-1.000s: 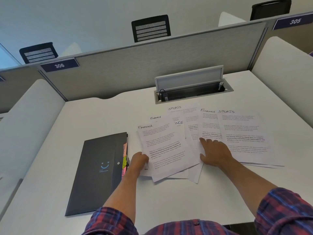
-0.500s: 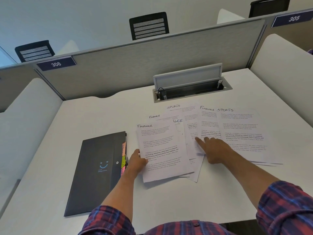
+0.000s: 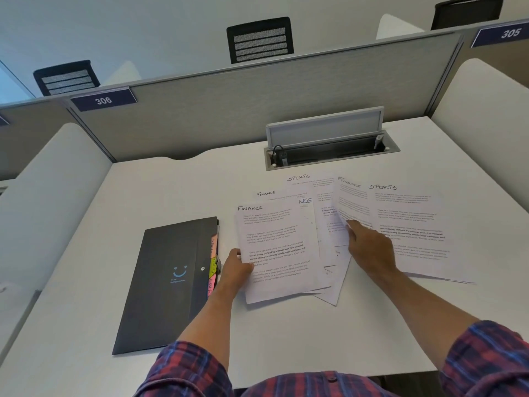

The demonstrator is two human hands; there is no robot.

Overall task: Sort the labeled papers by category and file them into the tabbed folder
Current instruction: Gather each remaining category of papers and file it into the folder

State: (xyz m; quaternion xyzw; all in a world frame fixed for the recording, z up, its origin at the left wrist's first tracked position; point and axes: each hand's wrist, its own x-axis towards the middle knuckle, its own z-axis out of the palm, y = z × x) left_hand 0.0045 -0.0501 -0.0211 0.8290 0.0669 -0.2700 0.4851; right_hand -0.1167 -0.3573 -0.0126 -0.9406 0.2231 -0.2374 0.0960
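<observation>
Several white papers headed FINANCE or SPORTS lie fanned across the white desk (image 3: 143,196). My left hand (image 3: 236,269) grips the left edge of the front FINANCE sheet (image 3: 279,253), thumb on top. My right hand (image 3: 369,247) pinches the lower left edge of another FINANCE sheet (image 3: 352,202), which curls up off the pile. A SPORTS sheet (image 3: 412,224) lies flat at the right, another SPORTS sheet (image 3: 303,181) at the back. The dark tabbed folder (image 3: 169,279) lies closed to the left, coloured tabs (image 3: 213,267) sticking out of its right edge.
An open cable hatch (image 3: 329,150) with a raised lid sits in the desk behind the papers. Grey partition panels (image 3: 257,110) and white side dividers enclose the desk. Black chair backs show beyond the partition.
My right hand has gone from pressing flat on the papers to pinching a FINANCE sheet, whose edge now lifts. My left hand keeps its hold on the front FINANCE sheet.
</observation>
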